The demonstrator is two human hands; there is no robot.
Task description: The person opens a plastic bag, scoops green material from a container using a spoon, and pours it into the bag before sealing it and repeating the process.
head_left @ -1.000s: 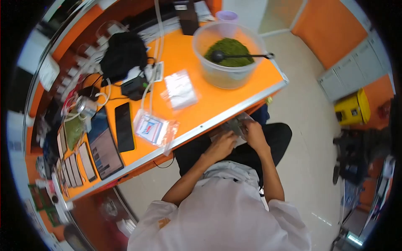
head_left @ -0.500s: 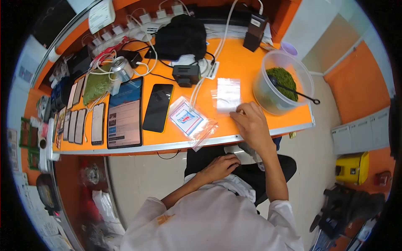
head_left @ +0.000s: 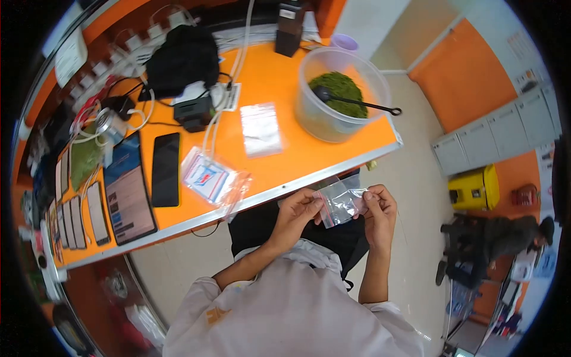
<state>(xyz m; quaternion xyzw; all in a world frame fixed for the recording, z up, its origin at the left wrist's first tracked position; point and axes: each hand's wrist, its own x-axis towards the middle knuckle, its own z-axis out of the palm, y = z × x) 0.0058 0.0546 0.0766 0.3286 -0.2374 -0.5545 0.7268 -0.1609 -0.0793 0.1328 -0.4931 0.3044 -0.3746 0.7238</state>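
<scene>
Over my lap, both hands hold a small clear zip-lock bag (head_left: 339, 205) with a red line along its seal. My left hand (head_left: 297, 215) pinches its left edge between thumb and fingers. At its right edge, my right hand (head_left: 380, 215) grips the plastic the same way. On the table above them lie more clear zip-lock bags (head_left: 260, 131). To their left is a bag with a blue-and-red printed label (head_left: 207, 178). A translucent tub (head_left: 324, 128) of green shredded material (head_left: 342, 86) stands near the right corner, with a black long-handled scoop (head_left: 363, 103) in it.
Left on the orange table (head_left: 291, 163) are a black phone (head_left: 166, 169), a tablet (head_left: 128, 190), several more phones, a can (head_left: 110, 125) and tangled cables. A black box-shaped device (head_left: 193, 113) sits behind. On the far right, another person (head_left: 505, 244) is near a yellow case (head_left: 474, 189).
My right hand has left the table's bags and come down over my lap. My left hand has risen from my lap; both now hold a clear bag. The view has swung right.
</scene>
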